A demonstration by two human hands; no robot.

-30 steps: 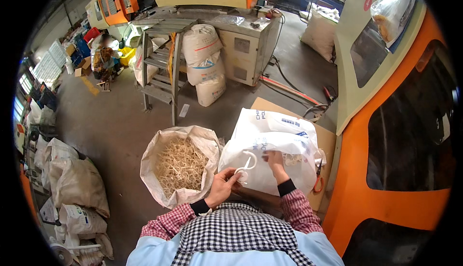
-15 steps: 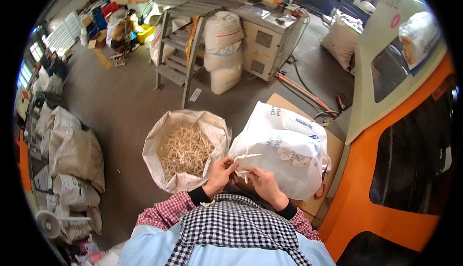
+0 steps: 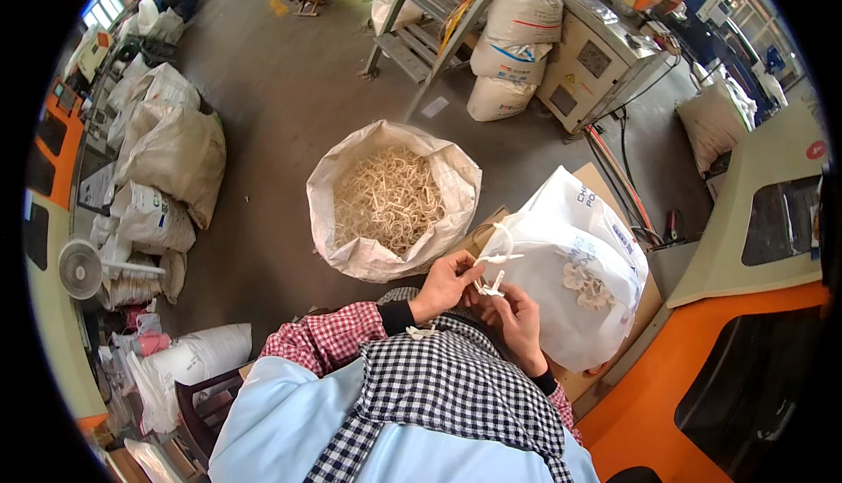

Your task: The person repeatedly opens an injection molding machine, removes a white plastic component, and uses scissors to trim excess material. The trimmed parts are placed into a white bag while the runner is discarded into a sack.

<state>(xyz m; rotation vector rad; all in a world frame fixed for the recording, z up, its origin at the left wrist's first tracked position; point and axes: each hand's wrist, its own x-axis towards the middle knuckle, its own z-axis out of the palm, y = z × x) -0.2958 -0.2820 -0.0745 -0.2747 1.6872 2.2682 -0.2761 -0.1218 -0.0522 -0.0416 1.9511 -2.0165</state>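
My left hand [image 3: 445,287] is closed, pinching a thin white plastic moulding [image 3: 500,259] with a curved strip that stands up above the fingers. My right hand [image 3: 517,318] has its fingers closed at the moulding's lower end, close beside the left one. Just beyond my left hand stands an open woven sack [image 3: 326,218], filled with a tangle of cream plastic runner scraps [image 3: 395,202]. A white plastic bag [image 3: 561,237] lies to the right of my hands, with several pale flower-shaped pieces [image 3: 588,287] at its side. One small scrap [image 3: 422,332] rests on my checked apron.
Cardboard [image 3: 653,294] lies beneath the white bag. An orange and cream machine [image 3: 640,395] borders the right side. Stuffed sacks [image 3: 171,150] and a fan [image 3: 81,268] line the left. Metal steps [image 3: 430,40], stacked sacks [image 3: 509,53] and a cabinet [image 3: 579,71] stand ahead.
The view has turned left, so the sacks and bag appear farther right. My hands stay close together on the moulding, whose curved strip now stands more upright.
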